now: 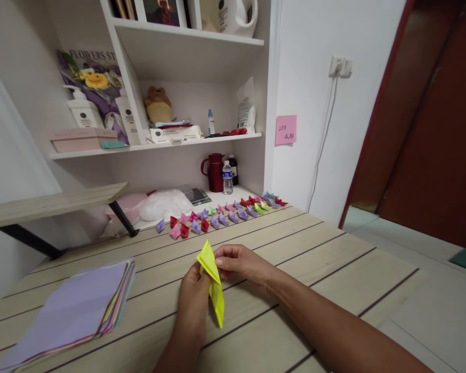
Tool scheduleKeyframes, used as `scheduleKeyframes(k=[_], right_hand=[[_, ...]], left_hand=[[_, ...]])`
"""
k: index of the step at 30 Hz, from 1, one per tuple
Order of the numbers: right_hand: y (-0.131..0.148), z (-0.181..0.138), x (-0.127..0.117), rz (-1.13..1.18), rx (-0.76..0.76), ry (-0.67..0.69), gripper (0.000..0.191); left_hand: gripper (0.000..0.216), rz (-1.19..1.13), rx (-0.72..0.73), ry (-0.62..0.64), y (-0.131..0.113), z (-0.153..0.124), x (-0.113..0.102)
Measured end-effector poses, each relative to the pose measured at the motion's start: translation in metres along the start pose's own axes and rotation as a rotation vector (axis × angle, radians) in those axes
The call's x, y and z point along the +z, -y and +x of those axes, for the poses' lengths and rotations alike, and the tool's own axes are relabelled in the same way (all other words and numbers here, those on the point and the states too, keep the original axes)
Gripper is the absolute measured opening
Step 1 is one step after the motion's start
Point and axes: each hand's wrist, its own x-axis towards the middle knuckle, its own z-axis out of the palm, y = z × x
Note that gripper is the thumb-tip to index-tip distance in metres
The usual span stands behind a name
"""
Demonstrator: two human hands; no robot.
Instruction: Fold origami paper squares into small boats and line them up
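Observation:
A folded yellow paper (213, 287) is held upright between both hands above the wooden table (314, 248). My left hand (192, 300) grips its lower left side from behind. My right hand (238, 261) pinches its upper part with thumb and fingers. A stack of coloured paper sheets (73, 311), purple on top, lies on the table at the left. Along the table's far edge stand two rows of several small folded paper pieces (221, 215) in pink, red, purple and green.
White shelves (155, 145) behind the table carry bottles, a red jug (214, 173), a water bottle (227, 177) and boxes. A pink sticky note (286, 130) is on the wall. A red-brown door (431, 129) stands at the right. A raised wooden board (54, 199) sits at the left.

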Motion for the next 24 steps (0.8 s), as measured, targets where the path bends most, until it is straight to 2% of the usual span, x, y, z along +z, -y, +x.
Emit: scheduleKeyframes(k=[5, 9, 14, 18, 24], right_hand=[[0.002, -0.003, 0.003, 0.004, 0.003, 0.008, 0.038], [0.001, -0.002, 0.004, 0.002, -0.01, -0.015, 0.038], [-0.004, 0.005, -0.002, -0.023, -0.03, -0.096, 0.038], [-0.006, 0.01, -0.008, -0.045, -0.059, -0.152, 0.037], [-0.006, 0.009, -0.007, -0.076, -0.083, -0.167, 0.039]], left_hand=[[0.03, -0.003, 0.001, -0.061, 0.0, 0.0, -0.001], [0.036, -0.007, -0.01, -0.088, 0.002, -0.001, -0.001], [0.033, -0.072, -0.018, 0.009, -0.003, -0.005, 0.003], [0.041, -0.114, -0.014, 0.077, -0.009, -0.007, 0.006], [0.036, -0.048, 0.002, 0.02, -0.002, -0.006, 0.001]])
